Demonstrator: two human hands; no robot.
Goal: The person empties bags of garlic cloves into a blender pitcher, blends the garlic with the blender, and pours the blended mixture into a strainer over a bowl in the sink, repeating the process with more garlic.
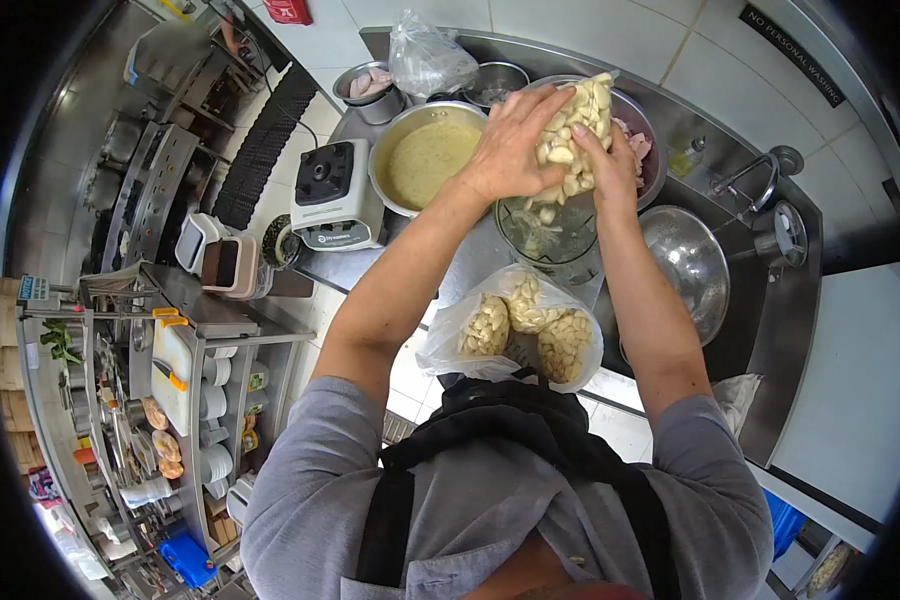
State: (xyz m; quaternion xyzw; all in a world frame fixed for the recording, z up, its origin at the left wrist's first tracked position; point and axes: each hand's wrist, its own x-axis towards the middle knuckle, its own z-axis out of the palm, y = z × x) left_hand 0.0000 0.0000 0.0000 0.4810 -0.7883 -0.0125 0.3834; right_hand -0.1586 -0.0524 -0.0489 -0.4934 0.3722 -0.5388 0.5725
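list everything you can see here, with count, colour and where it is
held garlic bag: 1, cream cloves, between the hands
clear container: 1, below it
open plastic bag: 1, whitish, near the apron
garlic bags: 3, cream, inside that
large pot: 1, silver, yellowish contents, left of container
blender base: 1, white and black, left of pot
empty bowl: 1, silver, right
faucet: 1, silver, far right
wall sign: 1, black, top right
floor mat: 1, black, upper left
shelf items: uncounted, mixed, lower left, too small to tell
left hand, right hand: 2, on the held bag
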